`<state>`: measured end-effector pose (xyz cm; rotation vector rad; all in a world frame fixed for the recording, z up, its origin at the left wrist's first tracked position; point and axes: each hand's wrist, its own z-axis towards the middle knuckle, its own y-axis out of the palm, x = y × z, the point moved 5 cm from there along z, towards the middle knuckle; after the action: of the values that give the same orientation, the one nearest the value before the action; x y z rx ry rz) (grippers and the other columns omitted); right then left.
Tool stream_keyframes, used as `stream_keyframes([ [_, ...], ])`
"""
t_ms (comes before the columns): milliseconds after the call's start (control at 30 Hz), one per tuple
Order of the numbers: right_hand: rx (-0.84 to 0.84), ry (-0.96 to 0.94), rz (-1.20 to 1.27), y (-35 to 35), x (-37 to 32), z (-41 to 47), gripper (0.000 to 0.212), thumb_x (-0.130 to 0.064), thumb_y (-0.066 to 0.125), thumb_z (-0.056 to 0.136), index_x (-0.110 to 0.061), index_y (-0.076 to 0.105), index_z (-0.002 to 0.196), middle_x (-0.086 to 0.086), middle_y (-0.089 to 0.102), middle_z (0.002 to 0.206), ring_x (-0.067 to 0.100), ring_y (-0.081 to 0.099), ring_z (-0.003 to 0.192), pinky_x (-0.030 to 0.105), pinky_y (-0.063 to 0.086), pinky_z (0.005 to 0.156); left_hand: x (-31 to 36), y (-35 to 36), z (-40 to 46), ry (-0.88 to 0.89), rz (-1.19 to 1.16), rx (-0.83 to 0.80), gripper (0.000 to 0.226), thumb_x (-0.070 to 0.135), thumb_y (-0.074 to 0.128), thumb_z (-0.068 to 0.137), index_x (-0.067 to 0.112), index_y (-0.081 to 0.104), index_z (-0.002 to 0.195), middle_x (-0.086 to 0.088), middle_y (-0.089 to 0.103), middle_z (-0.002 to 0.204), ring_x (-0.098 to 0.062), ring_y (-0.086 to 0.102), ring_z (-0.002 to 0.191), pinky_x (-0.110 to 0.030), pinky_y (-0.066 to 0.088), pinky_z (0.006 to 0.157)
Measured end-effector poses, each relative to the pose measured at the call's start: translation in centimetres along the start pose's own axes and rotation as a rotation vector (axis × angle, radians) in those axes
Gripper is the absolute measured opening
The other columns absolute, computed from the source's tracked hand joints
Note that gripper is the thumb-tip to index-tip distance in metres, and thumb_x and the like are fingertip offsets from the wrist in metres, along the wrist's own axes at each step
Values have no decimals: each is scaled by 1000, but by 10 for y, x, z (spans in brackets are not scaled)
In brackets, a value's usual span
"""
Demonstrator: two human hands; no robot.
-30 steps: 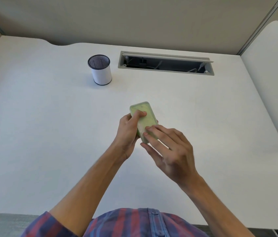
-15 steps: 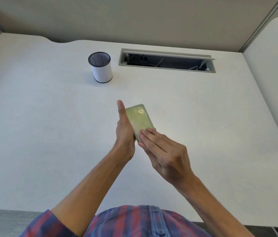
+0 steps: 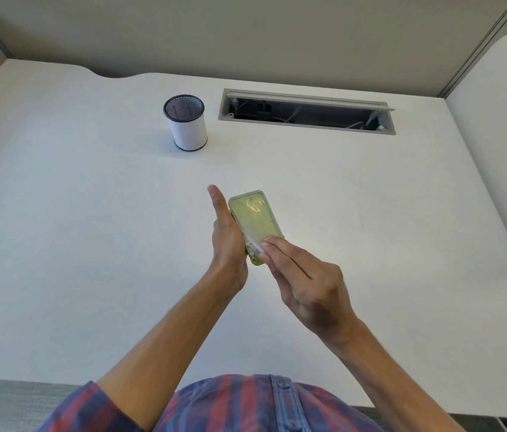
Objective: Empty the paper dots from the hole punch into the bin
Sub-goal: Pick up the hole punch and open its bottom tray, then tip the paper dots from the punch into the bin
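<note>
The pale green hole punch (image 3: 253, 218) is held above the middle of the white desk, its flat translucent underside facing up. My left hand (image 3: 227, 241) grips its left edge, thumb pointing away from me. My right hand (image 3: 302, 282) pinches the near end, where the bottom cover is lifted a little and white paper dots (image 3: 252, 246) show in the gap. The bin (image 3: 186, 123), a small white cylinder with a black mesh rim, stands upright at the back left, well apart from both hands.
A long grey cable slot (image 3: 306, 112) lies open in the desk (image 3: 90, 244) to the right of the bin. Partition walls close off the back and sides. A second desk surface (image 3: 501, 135) adjoins on the right.
My left thumb has come off the punch's underside and now points straight out. My right fingers have slid to the near end, where the cover is lifted and paper dots show.
</note>
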<state>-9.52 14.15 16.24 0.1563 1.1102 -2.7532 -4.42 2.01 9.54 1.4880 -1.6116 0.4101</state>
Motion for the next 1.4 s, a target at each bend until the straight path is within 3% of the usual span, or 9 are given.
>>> stream_keyframes([
  [133,64,50,29,-2,5,-2,27,-13,55,99,6,74,100,16,76,99,24,75,88,32,63,68,-3,-1,0,-13,22,1,78,86,28,83,14,56,91,-8,52,93,-26,53,85,-40,48,82],
  [300,211,255,123,-11,23,1,25,-12,55,99,4,74,98,11,76,95,15,70,87,16,55,77,-4,-2,0,-5,16,-11,71,83,33,85,22,70,90,0,77,80,-22,73,89,-47,56,95],
  [467,249,667,521,-11,44,-2,12,-10,64,92,-9,75,97,-6,75,88,1,70,78,14,55,70,-3,-2,2,10,12,-45,69,82,39,84,28,80,72,-3,80,85,-22,77,84,-41,60,80],
  [600,269,925,732,-11,54,-8,14,-16,69,88,-29,74,92,-19,77,82,5,73,70,27,61,70,-2,-1,3,31,4,-73,59,80,42,84,37,79,68,-1,80,85,-18,77,79,-38,62,71],
  [767,245,999,711,-12,62,-13,11,-15,72,88,-26,76,86,-15,77,78,6,73,69,35,62,71,-3,1,4,32,-4,-67,58,79,43,84,36,80,69,-3,80,87,-22,77,81,-43,62,76],
  [933,228,1119,787,-6,74,-22,11,-19,74,85,-24,79,77,-3,78,75,11,73,71,23,57,64,-3,2,4,29,18,-69,57,77,41,87,38,79,70,-1,80,86,-20,77,81,-45,60,82],
  [1067,247,1214,803,1,84,-33,12,-20,75,85,-25,79,75,-4,79,79,12,74,81,19,55,62,-2,1,2,25,5,-63,57,72,45,90,33,79,69,-2,79,76,-29,76,69,-37,60,56],
  [1133,244,1267,827,4,87,-39,12,-21,75,85,-25,79,75,-5,79,82,9,74,86,18,55,62,-2,-1,1,22,-11,-52,54,71,47,90,25,75,80,-3,78,71,-30,75,60,-34,57,49],
  [1400,147,1593,895,30,103,-80,15,-25,72,87,-24,76,72,-11,78,81,0,69,74,20,48,60,-3,-6,3,-3,-33,-26,50,70,52,87,23,67,91,-2,76,67,-32,74,56,-34,56,46],
])
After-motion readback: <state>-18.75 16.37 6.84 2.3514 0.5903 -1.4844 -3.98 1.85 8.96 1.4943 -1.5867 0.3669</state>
